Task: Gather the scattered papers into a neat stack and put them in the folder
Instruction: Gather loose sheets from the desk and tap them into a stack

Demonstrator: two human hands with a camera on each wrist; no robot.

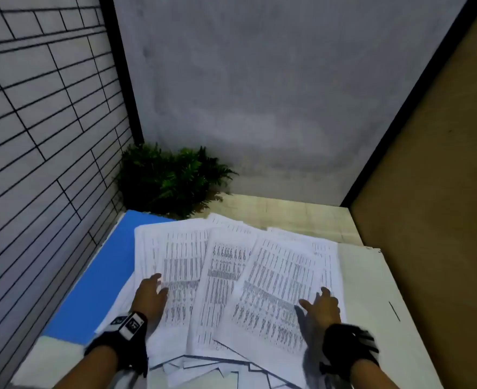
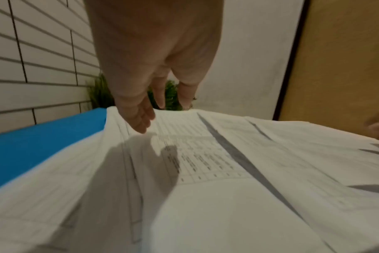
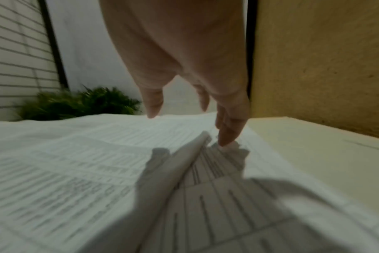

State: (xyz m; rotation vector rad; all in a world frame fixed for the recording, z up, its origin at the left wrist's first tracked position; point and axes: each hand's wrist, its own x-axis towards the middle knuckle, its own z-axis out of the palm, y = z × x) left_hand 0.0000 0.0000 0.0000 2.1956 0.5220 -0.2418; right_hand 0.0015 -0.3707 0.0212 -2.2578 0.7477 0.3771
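Observation:
Several printed white papers point(image 1: 231, 279) lie fanned and overlapping on the table, partly covering a blue folder point(image 1: 97, 284) at the left. My left hand point(image 1: 150, 296) hovers with straight fingers over the left sheets; in the left wrist view the left hand point(image 2: 141, 118) is just above the papers point(image 2: 206, 154), beside the blue folder point(image 2: 43, 138). My right hand point(image 1: 322, 304) is spread over the right sheets. In the right wrist view its fingertips point(image 3: 225, 140) touch a curled paper edge point(image 3: 195, 149). Neither hand holds anything.
A green potted plant point(image 1: 170, 181) stands in the back left corner. A tiled wall point(image 1: 35, 136) runs along the left, a grey wall behind, and a brown panel point(image 1: 442, 192) on the right. Bare white tabletop point(image 1: 372, 290) lies right of the papers.

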